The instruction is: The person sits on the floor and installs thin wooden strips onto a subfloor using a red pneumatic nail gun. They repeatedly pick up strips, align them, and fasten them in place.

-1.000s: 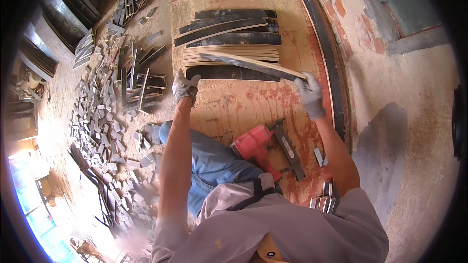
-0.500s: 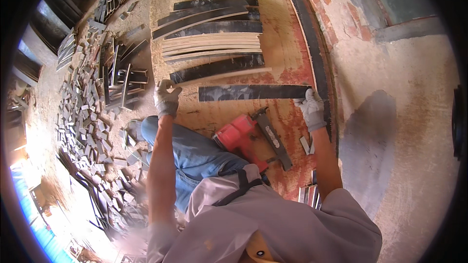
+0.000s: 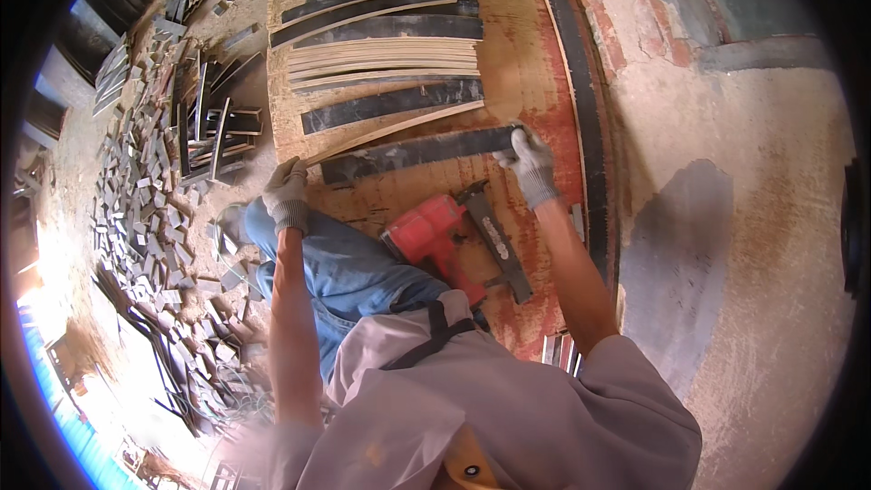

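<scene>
Both my hands wear pale knitted gloves. My left hand (image 3: 287,189) is closed at the near-left end of a thin, light-edged wooden strip (image 3: 395,130), which slants away to the right. With thumb and fingers, my right hand (image 3: 529,163) grips the right end of a flat black-faced wooden strip (image 3: 417,154). This black strip lies slightly tilted, its right end farther from me. Just nearer than it, a red nail gun (image 3: 426,231) with a dark magazine rests on the board beside my knee.
Several black-faced strips (image 3: 390,29) and a stack of edge-on strips (image 3: 386,59) lie beyond on the stained wooden board (image 3: 513,45). A long black strip (image 3: 585,100) runs along its right edge. Small wood offcuts (image 3: 145,209) are heaped at left. A peeling wall (image 3: 653,91) stands right.
My right hand has moved left and away from me, tilting the black strip that lay level. My left hand has come lower and left, and the thin strip's near end has swung toward me.
</scene>
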### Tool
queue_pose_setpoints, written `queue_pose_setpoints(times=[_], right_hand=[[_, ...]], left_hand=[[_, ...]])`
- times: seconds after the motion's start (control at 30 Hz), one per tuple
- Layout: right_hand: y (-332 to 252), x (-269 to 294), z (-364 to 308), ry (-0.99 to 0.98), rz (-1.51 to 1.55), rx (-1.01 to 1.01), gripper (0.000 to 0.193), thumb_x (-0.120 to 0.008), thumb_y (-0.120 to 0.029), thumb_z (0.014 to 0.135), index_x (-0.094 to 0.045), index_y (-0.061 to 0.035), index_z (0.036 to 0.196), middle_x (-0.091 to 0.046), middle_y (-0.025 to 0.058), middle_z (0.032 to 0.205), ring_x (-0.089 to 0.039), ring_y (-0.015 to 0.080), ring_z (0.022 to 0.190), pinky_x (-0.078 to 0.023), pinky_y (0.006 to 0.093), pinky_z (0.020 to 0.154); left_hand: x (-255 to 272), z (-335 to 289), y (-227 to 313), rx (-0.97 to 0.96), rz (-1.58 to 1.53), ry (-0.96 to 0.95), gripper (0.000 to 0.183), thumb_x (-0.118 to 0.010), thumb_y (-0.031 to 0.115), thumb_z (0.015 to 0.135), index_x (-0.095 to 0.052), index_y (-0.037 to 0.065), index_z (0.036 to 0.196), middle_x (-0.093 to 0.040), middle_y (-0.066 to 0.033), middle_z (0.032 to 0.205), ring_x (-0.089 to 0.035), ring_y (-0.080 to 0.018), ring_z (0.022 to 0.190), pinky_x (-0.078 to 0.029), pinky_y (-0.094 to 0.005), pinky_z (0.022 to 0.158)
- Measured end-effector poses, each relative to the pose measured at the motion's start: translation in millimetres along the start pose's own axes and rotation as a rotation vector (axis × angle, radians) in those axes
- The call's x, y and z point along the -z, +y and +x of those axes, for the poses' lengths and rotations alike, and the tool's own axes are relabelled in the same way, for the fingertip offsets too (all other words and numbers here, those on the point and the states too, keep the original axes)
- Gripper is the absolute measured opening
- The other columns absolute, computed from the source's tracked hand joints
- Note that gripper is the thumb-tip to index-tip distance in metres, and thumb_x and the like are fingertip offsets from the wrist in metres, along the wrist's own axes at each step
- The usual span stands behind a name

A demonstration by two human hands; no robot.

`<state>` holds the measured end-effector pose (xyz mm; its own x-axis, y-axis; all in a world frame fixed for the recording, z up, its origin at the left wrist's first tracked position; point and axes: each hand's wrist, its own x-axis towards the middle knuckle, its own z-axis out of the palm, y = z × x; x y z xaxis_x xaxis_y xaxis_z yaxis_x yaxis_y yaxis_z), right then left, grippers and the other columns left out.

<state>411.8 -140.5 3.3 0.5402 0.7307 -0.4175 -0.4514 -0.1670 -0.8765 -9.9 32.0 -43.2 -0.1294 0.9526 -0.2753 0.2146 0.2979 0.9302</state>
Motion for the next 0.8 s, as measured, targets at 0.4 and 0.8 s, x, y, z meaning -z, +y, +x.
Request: queue_pose_setpoints(times=[0.4, 0.8], right_hand=[[9, -50, 51, 0.133, -0.27, 0.111, 0.022, -0.072, -0.018, 0.094, -0.069, -0.0022, 0.11, -0.071, 0.002, 0.08, -0.066, 0.0114, 0.056, -0.048, 0.0234, 0.046], [42, -13, 38, 0.084, -0.574, 0.35, 0.021, -0.07, -0.017, 0.094, -0.071, -0.0001, 0.108, -0.07, 0.0001, 0.092, -0.065, 0.0061, 0.071, -0.051, 0.0221, 0.052]], left_hand=[[-8, -5, 7, 0.292, -0.315, 0.135, 0.024, -0.079, 0.013, 0.086, -0.074, -0.004, 0.102, -0.074, -0.0109, 0.087, -0.068, -0.0152, 0.07, -0.058, -0.0251, 0.063], [1, -36, 4, 0.174, -0.103, 0.096, 0.043, -0.087, 0.015, 0.075, -0.073, -0.004, 0.111, -0.075, -0.0119, 0.099, -0.069, -0.0162, 0.083, -0.055, -0.0267, 0.077]])
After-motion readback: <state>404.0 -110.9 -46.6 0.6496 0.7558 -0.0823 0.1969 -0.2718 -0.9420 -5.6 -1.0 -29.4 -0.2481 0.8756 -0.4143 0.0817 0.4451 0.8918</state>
